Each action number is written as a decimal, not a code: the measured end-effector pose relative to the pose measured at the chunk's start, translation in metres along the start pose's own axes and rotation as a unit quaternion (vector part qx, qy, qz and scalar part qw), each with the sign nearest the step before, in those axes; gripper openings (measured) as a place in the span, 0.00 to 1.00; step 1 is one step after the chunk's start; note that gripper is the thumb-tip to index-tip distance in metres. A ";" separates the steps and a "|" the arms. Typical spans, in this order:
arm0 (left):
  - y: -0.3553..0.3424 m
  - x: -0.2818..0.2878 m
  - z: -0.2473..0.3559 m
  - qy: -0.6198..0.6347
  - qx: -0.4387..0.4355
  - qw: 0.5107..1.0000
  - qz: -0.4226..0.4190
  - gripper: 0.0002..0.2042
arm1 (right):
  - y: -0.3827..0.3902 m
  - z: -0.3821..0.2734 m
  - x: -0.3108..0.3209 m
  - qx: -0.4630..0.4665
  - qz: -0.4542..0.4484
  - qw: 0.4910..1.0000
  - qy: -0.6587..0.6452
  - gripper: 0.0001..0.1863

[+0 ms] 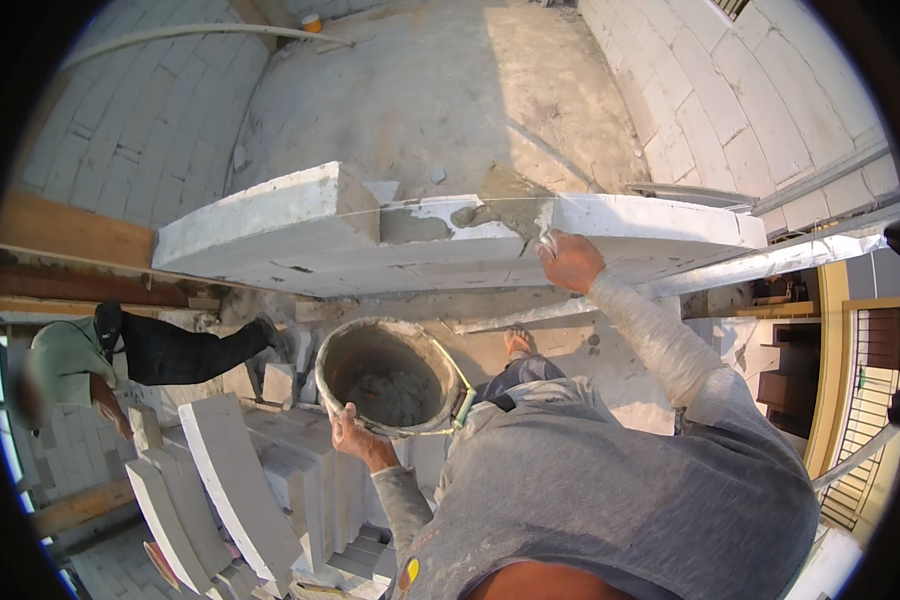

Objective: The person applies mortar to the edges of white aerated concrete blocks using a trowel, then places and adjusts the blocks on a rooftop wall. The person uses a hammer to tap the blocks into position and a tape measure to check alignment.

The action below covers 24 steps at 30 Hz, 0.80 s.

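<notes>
My left hand (358,440) grips the rim of a round, mortar-stained bucket (378,348) beside my body. Grey wet mortar (398,400) lies at its bottom, and a pale rope handle (464,402) hangs at its right side. Over the low white block wall (430,268), my right hand (572,262) is closed around the handle of a trowel (547,238). Its blade is caked with mortar (512,190) and rests at the wall's top. Left of it, a mortar patch (410,227) covers the top next to a higher block (270,218).
At the left a co-worker in black trousers (185,352) bends near stacked white blocks (232,480). A long metal bar (770,268) runs along the right. Beyond the wall are a concrete floor (390,110), a hose (190,32) and an orange container (311,23).
</notes>
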<state>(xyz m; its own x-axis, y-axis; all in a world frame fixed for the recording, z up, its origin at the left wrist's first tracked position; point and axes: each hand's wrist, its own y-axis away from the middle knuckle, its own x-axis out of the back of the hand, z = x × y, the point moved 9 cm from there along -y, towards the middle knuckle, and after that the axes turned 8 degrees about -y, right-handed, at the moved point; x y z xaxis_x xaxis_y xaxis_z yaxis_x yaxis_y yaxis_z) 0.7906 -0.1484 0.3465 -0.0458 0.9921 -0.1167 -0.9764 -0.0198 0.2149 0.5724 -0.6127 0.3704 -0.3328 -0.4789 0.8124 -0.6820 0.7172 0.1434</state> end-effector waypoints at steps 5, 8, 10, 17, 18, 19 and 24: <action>-0.006 0.013 0.000 -0.031 0.006 0.999 -0.012 0.17 | -0.010 -0.047 -0.022 0.013 -0.034 0.997 0.065 0.19; -0.010 0.022 0.002 -0.029 0.003 1.000 0.008 0.18 | -0.015 -0.055 -0.021 -0.008 -0.028 0.994 0.106 0.18; -0.012 0.027 0.001 -0.003 0.015 1.000 0.010 0.18 | -0.016 -0.057 -0.020 -0.009 -0.019 0.997 0.075 0.17; -0.026 0.041 -0.003 0.011 0.025 1.000 0.001 0.16 | -0.015 -0.060 -0.027 0.015 0.007 0.997 0.078 0.16; -0.028 0.042 -0.002 -0.007 0.021 1.000 0.005 0.16 | -0.016 -0.060 -0.029 0.018 -0.003 0.996 0.091 0.16; -0.028 0.045 0.000 -0.025 0.019 0.999 0.009 0.16 | -0.015 -0.060 -0.033 0.023 -0.013 0.994 0.106 0.16; -0.026 0.049 0.011 -0.027 0.027 0.999 0.022 0.09 | -0.011 -0.055 -0.032 -0.001 -0.021 0.994 0.112 0.16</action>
<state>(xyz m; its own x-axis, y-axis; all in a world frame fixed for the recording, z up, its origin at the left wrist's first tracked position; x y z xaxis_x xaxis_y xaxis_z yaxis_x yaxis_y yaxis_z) 0.8159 -0.0977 0.3460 -0.0748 0.9957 -0.0543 -0.9609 -0.0574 0.2709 0.6263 -0.5778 0.3741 -0.1515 -0.3837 0.9110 -0.6910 0.7001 0.1800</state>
